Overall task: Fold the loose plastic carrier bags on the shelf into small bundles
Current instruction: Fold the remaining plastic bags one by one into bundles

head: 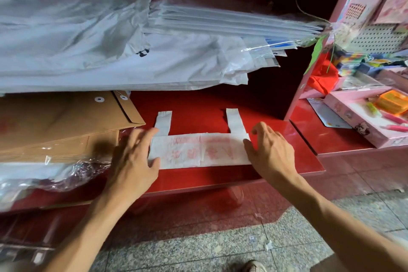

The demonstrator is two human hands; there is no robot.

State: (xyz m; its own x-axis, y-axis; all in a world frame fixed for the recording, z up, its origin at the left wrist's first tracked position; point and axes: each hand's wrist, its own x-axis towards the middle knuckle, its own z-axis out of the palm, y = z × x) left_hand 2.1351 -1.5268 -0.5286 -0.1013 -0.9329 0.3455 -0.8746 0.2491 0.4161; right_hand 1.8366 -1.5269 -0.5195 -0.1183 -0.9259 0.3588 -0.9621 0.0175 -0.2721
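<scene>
One carrier bag [199,150] lies flat on the red shelf [287,157], near the front edge, already folded into a long white strip with faded red print. Its two handles [163,121] stick out from the far side of the strip, pointing toward the back of the shelf, and are not yet tucked in.

Both hands sit at the ends of this strip. The left hand [132,161] rests on the left end with its fingers spread and fairly straight, pressing the plastic down; the thumb lies on the strip's near corner. The right hand [270,150] covers the right end, also with fingers extended and relaxed rather than curled round anything. Neither hand pinches or lifts the bag.

As a judgement, this bag is about halfway: the lengthwise folding looks done, while the rolling or end-to-end folding into a small bundle, and dealing with the handles, is still to come.

Behind and above, a large heap of crumpled white plastic [88,40] rests on the stack at the back; whether these are more carrier bags waiting to be folded I cannot tell. No finished bundles show anywhere in view. Brown envelopes [66,121] lie just left of the bag.
</scene>
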